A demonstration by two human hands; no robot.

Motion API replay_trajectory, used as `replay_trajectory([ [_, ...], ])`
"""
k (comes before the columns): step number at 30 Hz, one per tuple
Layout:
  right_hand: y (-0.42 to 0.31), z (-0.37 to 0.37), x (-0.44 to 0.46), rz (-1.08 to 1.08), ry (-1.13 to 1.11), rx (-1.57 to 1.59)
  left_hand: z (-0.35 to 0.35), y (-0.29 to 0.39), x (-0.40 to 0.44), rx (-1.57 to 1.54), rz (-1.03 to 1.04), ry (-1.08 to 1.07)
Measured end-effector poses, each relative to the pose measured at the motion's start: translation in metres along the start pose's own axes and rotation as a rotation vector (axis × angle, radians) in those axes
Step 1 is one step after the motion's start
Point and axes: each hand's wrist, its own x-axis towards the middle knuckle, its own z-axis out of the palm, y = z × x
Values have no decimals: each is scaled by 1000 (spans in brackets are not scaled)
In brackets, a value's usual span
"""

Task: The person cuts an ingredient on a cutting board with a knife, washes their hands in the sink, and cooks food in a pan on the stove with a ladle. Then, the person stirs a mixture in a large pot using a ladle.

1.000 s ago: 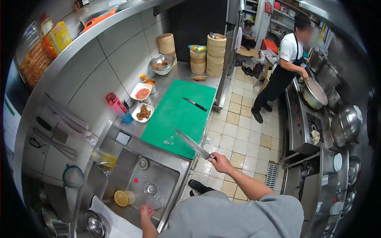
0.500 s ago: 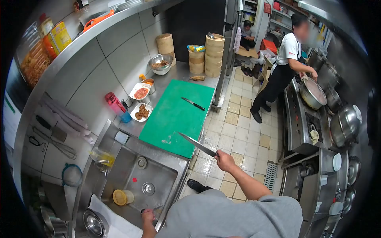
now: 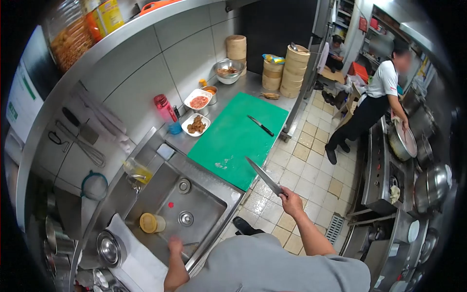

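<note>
- Right hand (image 3: 292, 202) grasps the large knife (image 3: 264, 175) by its handle; the tapering metal blade extends far-left, tip over the flat green board (image 3: 238, 134).
- Left hand (image 3: 175, 245), blurred over the steel sink (image 3: 206, 204): cannot tell its grip.

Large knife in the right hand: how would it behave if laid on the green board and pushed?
The large knife is probably stiff: its long blade extends straight from the right hand, with no visible sag. Flat-sided, it would likely slide rather than roll. The pale smears on the green cutting board might make it slippery there.
</note>
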Motion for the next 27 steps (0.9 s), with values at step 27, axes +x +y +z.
replay_trajectory([
  [27, 26, -18, -6, 120, -8, 0, -74, 195, 116, 328, 476, 286],
])
